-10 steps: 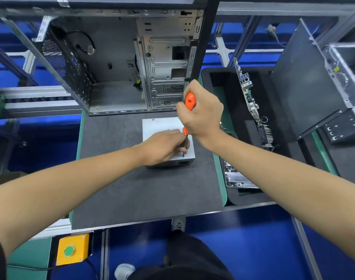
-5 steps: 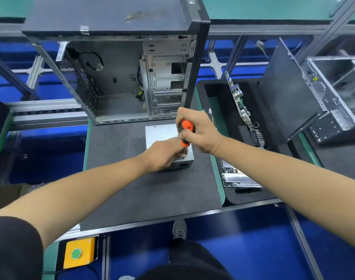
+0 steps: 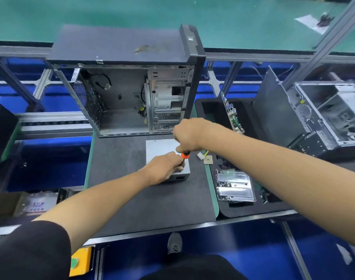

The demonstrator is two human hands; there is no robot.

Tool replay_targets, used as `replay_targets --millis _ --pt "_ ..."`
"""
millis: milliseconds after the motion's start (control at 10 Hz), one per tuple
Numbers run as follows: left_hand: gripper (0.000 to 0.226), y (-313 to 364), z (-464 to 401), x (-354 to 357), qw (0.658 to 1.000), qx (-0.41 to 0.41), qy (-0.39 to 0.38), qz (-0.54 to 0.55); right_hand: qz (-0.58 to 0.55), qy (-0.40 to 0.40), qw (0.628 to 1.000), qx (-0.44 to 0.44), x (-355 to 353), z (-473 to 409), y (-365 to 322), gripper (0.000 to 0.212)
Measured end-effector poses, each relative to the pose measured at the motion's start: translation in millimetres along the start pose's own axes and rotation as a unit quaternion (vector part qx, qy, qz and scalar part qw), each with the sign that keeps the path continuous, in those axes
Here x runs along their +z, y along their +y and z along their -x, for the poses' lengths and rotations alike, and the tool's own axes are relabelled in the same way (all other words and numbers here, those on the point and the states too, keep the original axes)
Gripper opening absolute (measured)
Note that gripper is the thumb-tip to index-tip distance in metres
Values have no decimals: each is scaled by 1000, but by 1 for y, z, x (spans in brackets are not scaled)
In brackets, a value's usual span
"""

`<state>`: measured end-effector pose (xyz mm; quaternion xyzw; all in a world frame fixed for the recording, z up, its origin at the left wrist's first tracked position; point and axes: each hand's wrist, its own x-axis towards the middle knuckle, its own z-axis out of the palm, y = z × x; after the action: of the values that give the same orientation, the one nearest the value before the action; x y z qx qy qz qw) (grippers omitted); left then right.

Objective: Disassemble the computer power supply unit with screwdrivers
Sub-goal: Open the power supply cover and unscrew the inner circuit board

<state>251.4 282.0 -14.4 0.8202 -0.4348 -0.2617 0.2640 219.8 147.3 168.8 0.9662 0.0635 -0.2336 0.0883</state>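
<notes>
A grey metal power supply unit lies flat on the dark mat in the middle of the bench. My left hand rests on its near right corner, fingers curled around the shaft of the screwdriver. My right hand grips the orange handle from above, so most of the handle is hidden. The tip and the screw are hidden under my left fingers.
An open black computer case stands just behind the unit. To the right a black foam tray holds a circuit board, a metal plate with screws and a small chip. Another stripped chassis sits far right.
My head has tilted up, so the scene sits lower and farther in view. My right hand has slid down over the handle, hiding most of the orange. The left hand stays on the unit.
</notes>
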Motion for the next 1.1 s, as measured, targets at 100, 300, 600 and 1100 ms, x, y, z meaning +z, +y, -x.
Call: replay_targets --millis 100,300,600,1100 --pt "20 3 1 2 990 71 80 -91 -3 -11 999 -45 2 2 7 20" --pt "17 7 -1 4 999 15 34 4 82 5 985 -151 2 9 15 12" --pt "27 17 13 -2 999 -32 15 6 303 62 897 -316 0 18 12 19" --pt "18 10 13 0 997 52 49 -22 19 -58 998 -31 -9 -8 -7 19"
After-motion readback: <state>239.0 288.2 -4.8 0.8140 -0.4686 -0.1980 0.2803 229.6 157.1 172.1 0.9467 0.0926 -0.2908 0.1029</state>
